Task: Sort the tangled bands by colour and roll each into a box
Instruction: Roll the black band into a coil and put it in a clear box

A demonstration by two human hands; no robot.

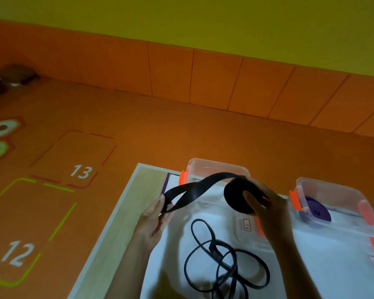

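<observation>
A wide black band (194, 186) stretches in the air between my hands. My right hand (266, 203) grips its rolled-up coil, thumb across the coil's face. My left hand (154, 219) pinches the band's loose looped end, lower and to the left. Both hang above a clear plastic box (216, 167) with orange clips. A second clear box (333, 190) to the right holds a rolled purple band (316, 209). Thin black bands (222, 257) lie tangled on the white cloth below my hands.
The boxes and the tangle sit on a white cloth (324, 266) over a light wooden table (125, 221). The table's left edge runs diagonally; beyond it is an orange floor (138, 126) with the numbers 12 and 13, and an orange and yellow wall.
</observation>
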